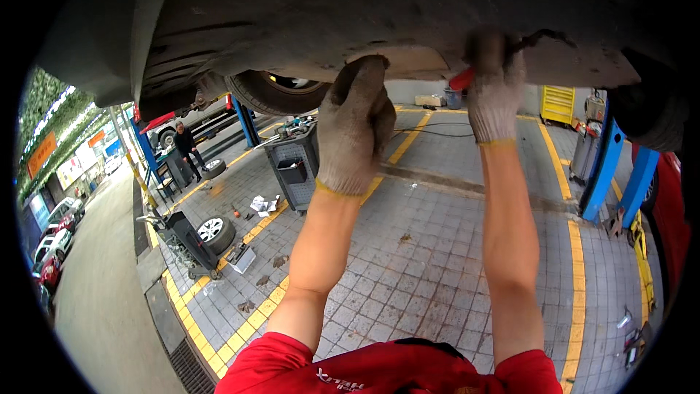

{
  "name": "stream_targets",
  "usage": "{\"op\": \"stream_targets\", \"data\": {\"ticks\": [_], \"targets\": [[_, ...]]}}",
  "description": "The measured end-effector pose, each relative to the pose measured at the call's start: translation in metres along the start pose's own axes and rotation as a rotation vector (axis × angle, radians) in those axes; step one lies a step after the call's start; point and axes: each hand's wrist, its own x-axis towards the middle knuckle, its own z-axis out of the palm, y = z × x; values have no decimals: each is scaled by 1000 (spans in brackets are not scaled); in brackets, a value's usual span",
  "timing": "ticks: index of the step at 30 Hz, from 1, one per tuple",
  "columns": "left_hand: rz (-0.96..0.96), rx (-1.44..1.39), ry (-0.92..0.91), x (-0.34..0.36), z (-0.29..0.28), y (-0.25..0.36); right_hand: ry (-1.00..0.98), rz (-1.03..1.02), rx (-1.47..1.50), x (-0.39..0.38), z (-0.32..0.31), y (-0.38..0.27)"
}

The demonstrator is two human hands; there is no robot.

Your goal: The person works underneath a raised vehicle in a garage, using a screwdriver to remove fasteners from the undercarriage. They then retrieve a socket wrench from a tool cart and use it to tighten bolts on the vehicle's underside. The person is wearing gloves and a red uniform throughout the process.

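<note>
Underbody panel (292,33) at twelve o'clock; left hand (355,128) below, its grip I cannot tell; right hand (497,98), at one, grasps a red handle (461,79).

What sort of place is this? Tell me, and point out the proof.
Most likely a car repair workshop: a car's underside hangs overhead, a blue lift post stands at right, and a loose wheel sits on the floor.
</note>
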Motion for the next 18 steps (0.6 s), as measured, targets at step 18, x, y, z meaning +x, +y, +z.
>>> {"op": "stream_targets", "data": {"ticks": [18], "targets": [[-21, 190, -75, 149, -21, -96, -9, -193, -235, 14, 3, -38]]}}
